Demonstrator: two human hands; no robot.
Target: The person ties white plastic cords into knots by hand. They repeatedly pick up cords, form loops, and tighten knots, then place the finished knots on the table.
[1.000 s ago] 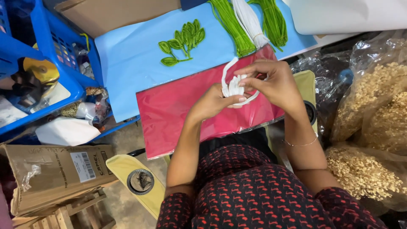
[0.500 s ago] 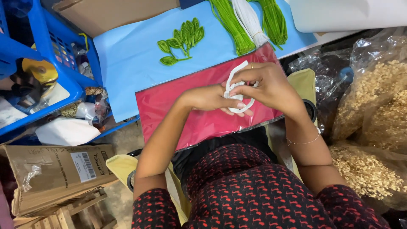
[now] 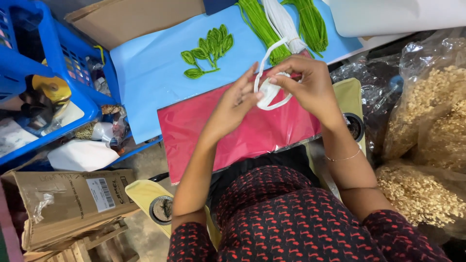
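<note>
My right hand point(image 3: 307, 83) pinches a white bent strip point(image 3: 270, 87) that loops into a rough ring above the pink sheet point(image 3: 233, 140). Fingers spread, my left hand point(image 3: 234, 106) rests its tips against the strip's left side. Both hands hover over the pink sheet, which lies on a light blue sheet point(image 3: 150, 82). Beyond them lie a green leaf sprig point(image 3: 206, 52), bundles of green stems point(image 3: 264, 29) and a bundle of white strips point(image 3: 281, 22).
A blue crate point(image 3: 43, 82) with tape rolls and clutter stands at the left. Brown cardboard boxes point(image 3: 68, 204) lie at the lower left. Clear bags of pale dried flakes point(image 3: 427, 145) fill the right side. A white sheet point(image 3: 398, 14) sits top right.
My hands have risen and shifted towards the far side of the pink sheet with the white strip. My left fingers have opened out from a closed pinch.
</note>
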